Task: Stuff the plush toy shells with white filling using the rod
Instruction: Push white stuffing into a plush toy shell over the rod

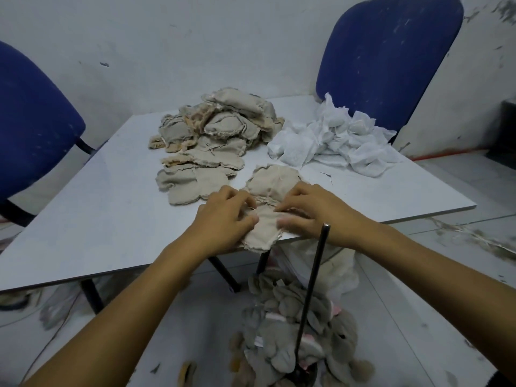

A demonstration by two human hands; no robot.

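A flat beige plush toy shell (272, 188) lies inside out at the table's near edge, its lower part hanging slightly over. My left hand (223, 219) and my right hand (310, 210) both pinch its fabric near the middle seam. A dark metal rod (311, 297) stands upright just in front of my right wrist, free of both hands, its foot among stuffed grey toys (290, 342) on the floor. A pile of empty beige shells (215, 132) sits at the table's centre back. White filling packets (329, 138) are heaped to its right.
The white table (92, 219) has dark legs. Blue chairs stand at the back right (388, 57) and far left (30, 115). A white bag (340, 269) hangs under the table edge. The floor is dusty with scraps.
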